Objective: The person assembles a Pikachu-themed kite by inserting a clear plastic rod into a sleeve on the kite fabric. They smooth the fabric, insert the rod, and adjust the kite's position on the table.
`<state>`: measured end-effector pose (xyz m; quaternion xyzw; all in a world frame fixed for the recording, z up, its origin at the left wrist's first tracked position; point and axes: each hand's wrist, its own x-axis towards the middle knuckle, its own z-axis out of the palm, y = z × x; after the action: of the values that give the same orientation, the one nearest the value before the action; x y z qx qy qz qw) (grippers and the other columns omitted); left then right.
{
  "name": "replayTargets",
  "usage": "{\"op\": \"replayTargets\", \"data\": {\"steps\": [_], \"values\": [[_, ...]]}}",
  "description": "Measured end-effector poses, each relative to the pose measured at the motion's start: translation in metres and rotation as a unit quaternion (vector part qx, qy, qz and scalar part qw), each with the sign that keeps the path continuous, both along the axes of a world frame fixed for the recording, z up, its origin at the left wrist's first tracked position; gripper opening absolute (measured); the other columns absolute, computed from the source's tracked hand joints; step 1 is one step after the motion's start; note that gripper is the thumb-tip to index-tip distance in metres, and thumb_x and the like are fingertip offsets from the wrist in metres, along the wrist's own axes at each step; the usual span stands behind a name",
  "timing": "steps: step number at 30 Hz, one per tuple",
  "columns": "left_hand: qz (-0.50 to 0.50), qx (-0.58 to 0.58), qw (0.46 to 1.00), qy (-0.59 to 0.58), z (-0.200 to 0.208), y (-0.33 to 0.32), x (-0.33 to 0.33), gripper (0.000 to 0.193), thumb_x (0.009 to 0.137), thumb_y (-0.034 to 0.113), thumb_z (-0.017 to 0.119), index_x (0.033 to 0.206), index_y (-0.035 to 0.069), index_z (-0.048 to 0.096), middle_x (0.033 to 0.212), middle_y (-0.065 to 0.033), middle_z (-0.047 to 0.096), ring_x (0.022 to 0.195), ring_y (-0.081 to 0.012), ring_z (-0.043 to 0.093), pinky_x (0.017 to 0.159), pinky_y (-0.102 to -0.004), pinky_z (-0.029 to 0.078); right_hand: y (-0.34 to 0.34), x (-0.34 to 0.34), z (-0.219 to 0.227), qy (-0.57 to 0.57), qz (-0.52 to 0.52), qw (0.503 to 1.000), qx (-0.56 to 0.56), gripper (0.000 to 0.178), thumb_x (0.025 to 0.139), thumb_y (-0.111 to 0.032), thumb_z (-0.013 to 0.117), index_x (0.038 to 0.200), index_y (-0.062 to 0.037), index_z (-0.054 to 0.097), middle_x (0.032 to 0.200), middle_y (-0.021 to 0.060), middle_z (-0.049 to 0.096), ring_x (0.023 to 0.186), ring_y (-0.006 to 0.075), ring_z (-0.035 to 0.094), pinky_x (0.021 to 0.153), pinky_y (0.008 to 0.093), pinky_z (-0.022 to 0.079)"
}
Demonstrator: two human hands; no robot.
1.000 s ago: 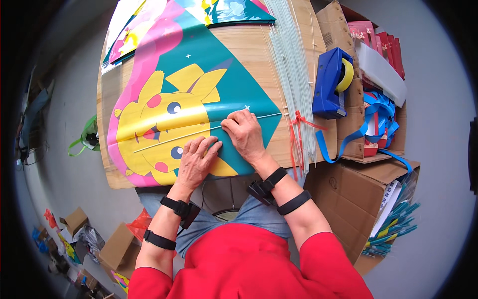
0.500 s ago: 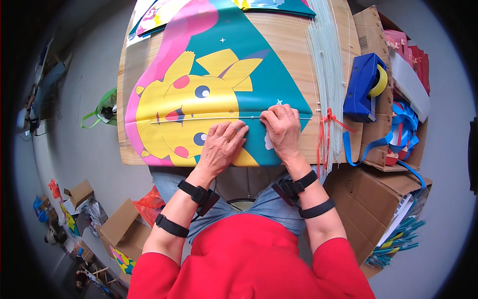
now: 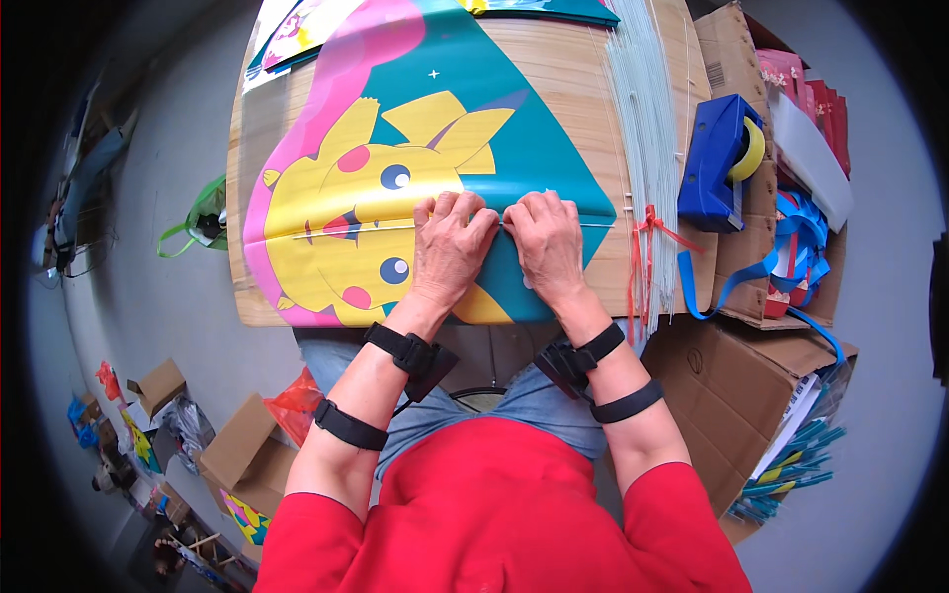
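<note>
Printed sheet [image 3: 420, 168], in teal, pink and yellow with a cartoon creature on it, lies flat over most of the wooden table [image 3: 578, 79] in the head view, running from the near edge up toward the far edge, its pointed tip toward the right edge. A thin white rod [image 3: 381, 229] lies across it, roughly parallel to the near edge. The left hand [image 3: 450, 247] and the right hand [image 3: 547, 247] are side by side over the rod, just apart, fingers bent and pinching at it; whether the sheet is nipped along with it, I cannot tell. Along the right edge lies a bundle of pale rods [image 3: 643, 128] with a red ribbon [image 3: 647, 242] near its lower end. A blue tape dispenser [image 3: 707, 163] with a yellow roll stands at that edge, next to an open carton [image 3: 739, 262] holding blue strap [image 3: 809, 247] and red items. More printed sheets [image 3: 314, 32] lie by the far left corner. Beyond the left edge, lower down, is a green bag [image 3: 208, 212].
</note>
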<state>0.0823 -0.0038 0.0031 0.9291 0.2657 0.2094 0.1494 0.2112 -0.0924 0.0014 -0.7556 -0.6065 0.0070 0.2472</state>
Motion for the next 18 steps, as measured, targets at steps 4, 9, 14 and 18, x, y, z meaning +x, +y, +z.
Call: {"op": "replayTargets", "data": {"steps": [4, 9, 14, 18], "values": [[0.022, 0.000, 1.000, -0.004, 0.002, 0.008, -0.006, 0.013, 0.076, 0.015, 0.072, 0.086, 0.016, 0.064, 0.092, 0.0004, 0.058, 0.092, -0.0198, 0.055, 0.086, -0.0378, 0.035, -0.001, 0.004, 0.000, 0.001, -0.010, 1.000, 0.001, 0.003, 0.080, -0.011, 0.060, 0.081, -0.0095, 0.057, 0.083, 0.0060, 0.054, 0.086, 0.0230, 0.055, 0.079, 0.0375, 0.041], [0.041, -0.016, 0.999, 0.001, 0.004, 0.017, -0.020, 0.011, 0.079, 0.016, 0.072, 0.087, 0.015, 0.065, 0.093, -0.0017, 0.059, 0.094, -0.0230, 0.055, 0.089, -0.0391, 0.034, -0.001, 0.006, 0.000, -0.027, -0.007, 1.000, 0.007, 0.003, 0.079, -0.008, 0.059, 0.082, -0.0082, 0.056, 0.085, 0.0076, 0.054, 0.089, 0.0242, 0.055, 0.084, 0.0385, 0.041], [0.046, -0.020, 0.999, -0.003, 0.002, 0.022, -0.024, 0.012, 0.079, 0.014, 0.071, 0.088, 0.013, 0.064, 0.095, -0.0038, 0.059, 0.096, -0.0250, 0.055, 0.090, -0.0412, 0.036, -0.001, 0.005, -0.002, -0.077, -0.016, 0.997, -0.018, 0.006, 0.078, -0.007, 0.058, 0.083, -0.0070, 0.055, 0.086, 0.0086, 0.054, 0.092, 0.0244, 0.056, 0.090, 0.0400, 0.041], [0.048, -0.025, 0.998, -0.014, 0.001, 0.023, -0.025, 0.012, 0.079, 0.012, 0.071, 0.088, 0.011, 0.063, 0.094, -0.0049, 0.060, 0.095, -0.0267, 0.055, 0.088, -0.0416, 0.039, 0.003, 0.004, 0.003, -0.110, -0.010, 0.994, -0.026, 0.007, 0.077, -0.007, 0.058, 0.084, -0.0074, 0.055, 0.086, 0.0083, 0.053, 0.091, 0.0238, 0.055, 0.090, 0.0407, 0.041]]}}
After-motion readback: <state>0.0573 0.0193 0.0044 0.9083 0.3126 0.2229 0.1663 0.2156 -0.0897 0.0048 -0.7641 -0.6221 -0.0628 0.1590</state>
